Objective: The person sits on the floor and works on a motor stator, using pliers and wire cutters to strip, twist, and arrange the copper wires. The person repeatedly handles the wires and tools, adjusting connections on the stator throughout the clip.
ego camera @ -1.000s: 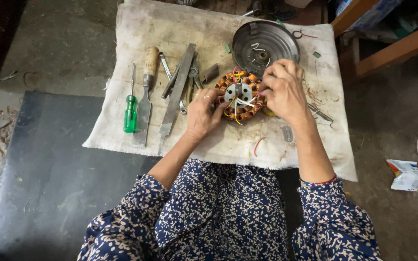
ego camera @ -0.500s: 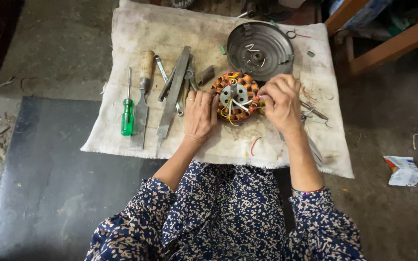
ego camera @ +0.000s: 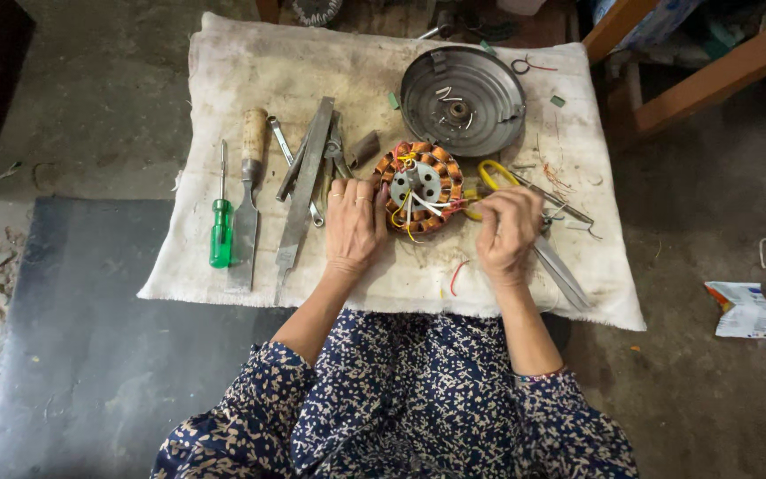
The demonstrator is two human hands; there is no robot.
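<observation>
A round motor stator [ego camera: 420, 186] with copper coils and loose white and yellow wires lies on a dirty white cloth [ego camera: 250, 71]. My left hand [ego camera: 353, 222] rests flat against the stator's left side, steadying it. To the stator's right, my right hand [ego camera: 507, 232] is closed in a pinch on a thin wire that runs from the stator. Yellow-handled scissors [ego camera: 495, 170] lie just behind my right hand.
A round grey metal cover [ego camera: 463, 99] lies behind the stator. Left of it lie a green screwdriver [ego camera: 221, 232], a wooden-handled chisel [ego camera: 246, 191], metal files [ego camera: 305, 177] and a spanner. A dark mat [ego camera: 90, 355] covers the floor at left; crumpled paper [ego camera: 743, 309] lies at right.
My right hand came off the stator and drew back to the right, pinching a wire. My left hand slid to the stator's left side. The scissors are uncovered now.
</observation>
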